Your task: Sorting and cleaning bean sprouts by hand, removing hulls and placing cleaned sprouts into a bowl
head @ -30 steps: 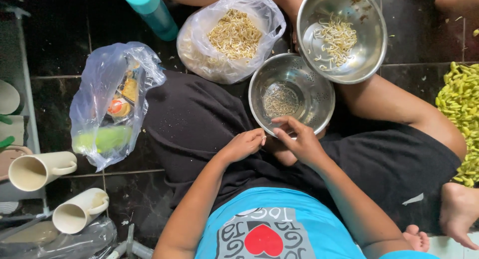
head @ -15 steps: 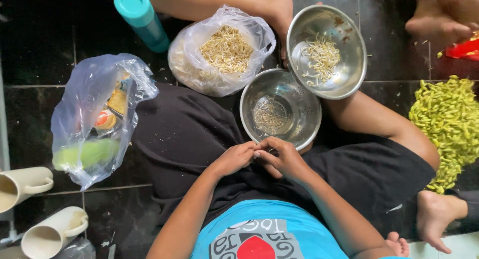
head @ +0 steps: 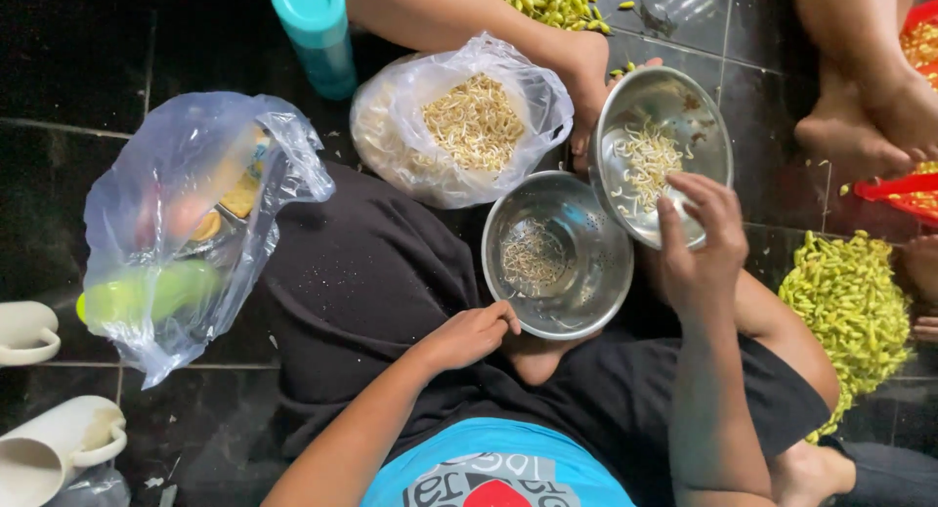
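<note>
A clear plastic bag of groceries [head: 186, 224] lies on the dark tiled floor [head: 68, 58] at the left, and beyond the lap a smaller bag of bean sprouts [head: 459, 126] stands open. A heap of green pods [head: 855, 307] sits at the right. The right hand [head: 699, 248] grips the near rim of the sprout-filled steel bowl [head: 664, 150], fingers closed over it. The left hand [head: 469, 336], loosely curled, touches the steel colander [head: 557, 253] resting on the lap.
</note>
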